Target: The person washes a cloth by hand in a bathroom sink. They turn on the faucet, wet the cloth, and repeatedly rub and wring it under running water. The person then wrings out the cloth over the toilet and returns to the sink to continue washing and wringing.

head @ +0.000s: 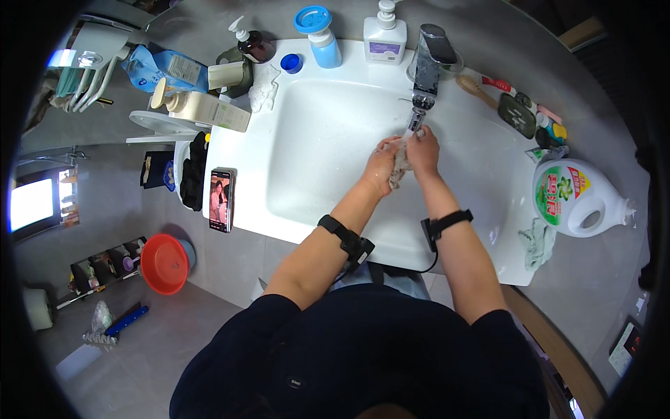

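Note:
Both my hands are over a white washbasin (314, 157), close below the spout of a chrome faucet (426, 78). A wet, greyish-beige cloth (399, 170) is bunched between them and hangs down a little. My left hand (383, 162) grips it from the left side, with what looks like some suds on the skin. My right hand (423, 149) holds its upper right part, right beside the stream from the faucet. The fingertips are partly hidden by the cloth and the water.
A white pump bottle (385, 39) and a blue foam dispenser (324, 47) stand on the back rim. A phone (221, 200) lies on the left rim. At the right are a hairbrush (476, 90), a large detergent jug (576, 196) and a pale green cloth (538, 243).

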Tool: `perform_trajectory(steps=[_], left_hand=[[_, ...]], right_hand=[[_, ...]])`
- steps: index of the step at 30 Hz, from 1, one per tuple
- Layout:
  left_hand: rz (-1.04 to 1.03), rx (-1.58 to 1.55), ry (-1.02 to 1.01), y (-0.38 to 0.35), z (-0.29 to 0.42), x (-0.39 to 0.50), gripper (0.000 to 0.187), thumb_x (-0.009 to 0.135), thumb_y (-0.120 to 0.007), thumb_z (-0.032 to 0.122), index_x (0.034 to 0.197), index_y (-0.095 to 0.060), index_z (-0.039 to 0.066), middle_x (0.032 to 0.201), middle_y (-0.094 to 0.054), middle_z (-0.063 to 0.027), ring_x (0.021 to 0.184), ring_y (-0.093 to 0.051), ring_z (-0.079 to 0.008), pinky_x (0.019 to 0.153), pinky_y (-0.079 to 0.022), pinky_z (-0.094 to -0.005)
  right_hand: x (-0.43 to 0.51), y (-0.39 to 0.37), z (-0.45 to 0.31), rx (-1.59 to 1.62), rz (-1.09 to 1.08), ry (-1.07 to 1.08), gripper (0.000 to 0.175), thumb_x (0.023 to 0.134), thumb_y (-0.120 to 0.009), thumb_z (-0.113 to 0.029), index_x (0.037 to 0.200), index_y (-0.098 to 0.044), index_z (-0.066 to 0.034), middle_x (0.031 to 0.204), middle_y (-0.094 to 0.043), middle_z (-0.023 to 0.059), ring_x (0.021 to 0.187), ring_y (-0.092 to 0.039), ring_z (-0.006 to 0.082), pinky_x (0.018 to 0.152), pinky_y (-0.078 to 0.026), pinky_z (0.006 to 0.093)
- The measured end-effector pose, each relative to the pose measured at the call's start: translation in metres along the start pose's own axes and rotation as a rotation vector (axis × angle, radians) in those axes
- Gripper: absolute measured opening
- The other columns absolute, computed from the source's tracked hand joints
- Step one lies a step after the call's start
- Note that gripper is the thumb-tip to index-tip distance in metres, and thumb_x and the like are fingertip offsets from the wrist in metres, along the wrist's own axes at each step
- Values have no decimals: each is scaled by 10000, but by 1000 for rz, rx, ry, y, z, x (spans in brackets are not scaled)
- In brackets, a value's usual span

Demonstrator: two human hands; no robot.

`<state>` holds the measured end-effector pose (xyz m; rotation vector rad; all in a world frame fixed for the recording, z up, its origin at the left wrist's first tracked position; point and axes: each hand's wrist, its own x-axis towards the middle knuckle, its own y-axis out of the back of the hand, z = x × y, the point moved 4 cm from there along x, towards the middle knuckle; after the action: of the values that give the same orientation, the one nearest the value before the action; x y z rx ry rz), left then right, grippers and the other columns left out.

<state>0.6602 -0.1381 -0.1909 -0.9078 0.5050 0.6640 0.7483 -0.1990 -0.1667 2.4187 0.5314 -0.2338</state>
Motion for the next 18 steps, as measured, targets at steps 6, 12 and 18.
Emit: perform_trajectory(steps=[6, 12, 18], left_hand=[[92, -96, 99, 9, 15, 4, 326, 992, -432, 293, 1205, -565, 83, 994, -635, -79, 851, -618, -193, 657, -521, -352], [40, 111, 55, 7, 4, -1, 377, 1008, -372, 326, 1273, -544, 122, 985, -640, -61, 760, -607, -152, 566, -482, -299], [8, 44, 172, 5, 4, 7, 403, 981, -431, 428, 1149, -562, 86, 953, -648, -79, 761, -618, -173, 619, -520, -316]], right_hand=[[-31, -2, -31, -109, -66, 366, 309, 823, -644, -363, 964, -651, -88, 1032, -661, 114, 1007, -626, 337, 837, -496, 435], [-17, 18, -37, -41, 39, 71, 348, 835, -639, -405, 857, -670, -59, 973, -686, 163, 906, -645, 366, 819, -501, 427], [-17, -6, 7, -14, 7, 173, 399, 850, -630, -400, 1013, -644, -36, 945, -647, 164, 845, -641, 342, 772, -508, 410]])
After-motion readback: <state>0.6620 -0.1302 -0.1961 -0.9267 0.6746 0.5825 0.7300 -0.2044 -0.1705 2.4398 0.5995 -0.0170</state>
